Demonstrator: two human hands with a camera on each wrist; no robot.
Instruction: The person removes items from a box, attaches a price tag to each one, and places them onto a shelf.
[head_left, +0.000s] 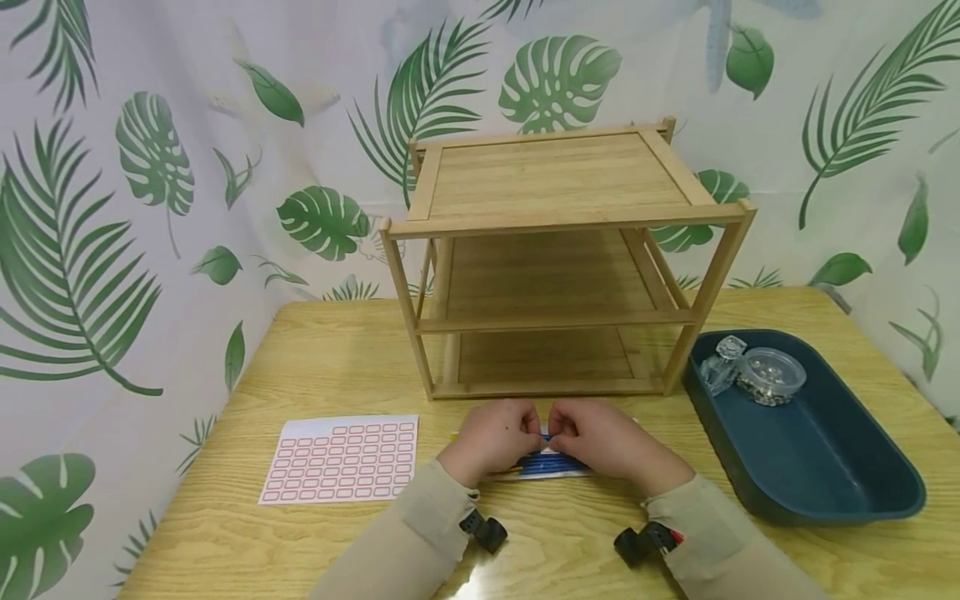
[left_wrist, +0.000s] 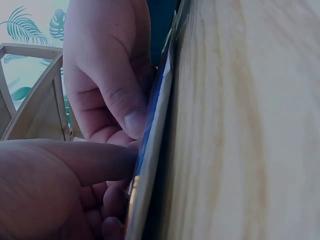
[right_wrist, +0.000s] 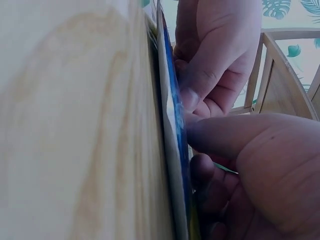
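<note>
1. Head: blue packet (head_left: pixel 558 467) lies on the table (head_left: pixel 330 367), in front of the wooden shelf (head_left: pixel 555 179). Left hand (head_left: pixel 495 437) and right hand (head_left: pixel 603 437) meet over it, fingers curled. Label sheet (head_left: pixel 341 462) to the left, dark blue tray (head_left: pixel 817 442) to the right.
2. Left wrist: both thumbs at the packet's blue face, tips close together.
3. Right wrist: fingers curled by the packet; can't tell if either hand pinches anything.
</note>
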